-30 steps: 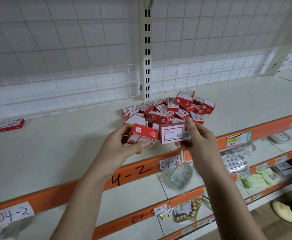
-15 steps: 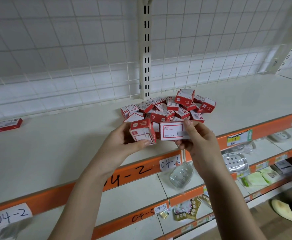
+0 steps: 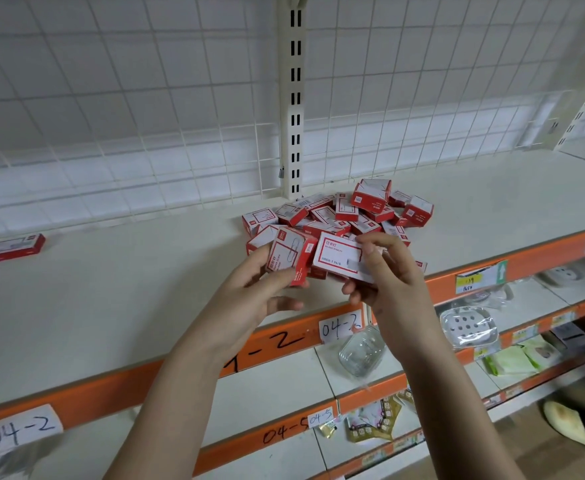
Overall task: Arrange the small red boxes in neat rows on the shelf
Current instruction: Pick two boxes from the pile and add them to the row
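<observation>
A loose pile of small red and white boxes (image 3: 349, 213) lies on the cream shelf (image 3: 111, 299) in front of the slotted upright. My left hand (image 3: 249, 299) grips one small box (image 3: 289, 254) showing a paper clip picture, held above the shelf's front edge. My right hand (image 3: 384, 271) pinches a longer red and white box (image 3: 337, 256) beside it, label facing me. The two held boxes nearly touch. A few flat red boxes (image 3: 7, 247) lie at the far left of the shelf.
White wire grid (image 3: 145, 116) backs the shelf, with the slotted post (image 3: 294, 98) at centre. The orange front rail (image 3: 284, 341) carries "04-2" labels. Lower shelves hold a glass jar (image 3: 362, 351), a packaged soap dish (image 3: 467, 325) and small packets.
My left hand has turned its small box so the paper clip face shows. My right hand has tilted the longer box and shifted its fingers along the top edge. Both stay in front of the pile.
</observation>
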Tool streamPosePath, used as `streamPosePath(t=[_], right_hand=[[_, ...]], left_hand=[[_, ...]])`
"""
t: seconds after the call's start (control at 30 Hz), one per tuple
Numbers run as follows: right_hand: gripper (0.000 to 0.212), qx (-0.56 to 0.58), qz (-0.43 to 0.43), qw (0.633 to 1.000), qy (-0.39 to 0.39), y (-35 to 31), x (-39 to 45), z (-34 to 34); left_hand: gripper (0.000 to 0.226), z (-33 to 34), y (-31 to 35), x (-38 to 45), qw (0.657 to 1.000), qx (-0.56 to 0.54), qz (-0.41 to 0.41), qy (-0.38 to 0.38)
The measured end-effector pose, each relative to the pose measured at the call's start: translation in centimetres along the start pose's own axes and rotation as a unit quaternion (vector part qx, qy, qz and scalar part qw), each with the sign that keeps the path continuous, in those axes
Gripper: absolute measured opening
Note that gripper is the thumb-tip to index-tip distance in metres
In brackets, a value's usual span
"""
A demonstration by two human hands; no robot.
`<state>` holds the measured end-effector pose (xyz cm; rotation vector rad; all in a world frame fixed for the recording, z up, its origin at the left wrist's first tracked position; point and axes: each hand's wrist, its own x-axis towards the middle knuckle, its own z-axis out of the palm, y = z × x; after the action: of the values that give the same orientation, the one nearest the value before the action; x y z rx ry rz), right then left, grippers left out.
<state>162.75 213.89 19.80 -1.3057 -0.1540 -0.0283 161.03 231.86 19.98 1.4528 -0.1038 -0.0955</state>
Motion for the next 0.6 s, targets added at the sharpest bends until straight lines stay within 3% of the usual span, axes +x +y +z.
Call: streamPosePath(t=[0.13,0.27,0.6], right_hand=[[0.026,0.022,0.023,0.999,-0.043,0.0,-0.1,-0.1],[0.044,-0.013,0.050,0.994,-0.097,0.2,0.0,-0.4],[0.033,-0.151,0.003,0.972,-0.182,1.5,1.4,3.5]], left_hand=[[0.035,-0.1,-0.6,0.1,0.994,0.099,0.043,0.020],[0.039,-0.7,-0.7,0.1,0.989,0.125,0.051,0.063],[0.037,-7.3,1.8,-3.3,0.951,0.276,0.027,0.135]])
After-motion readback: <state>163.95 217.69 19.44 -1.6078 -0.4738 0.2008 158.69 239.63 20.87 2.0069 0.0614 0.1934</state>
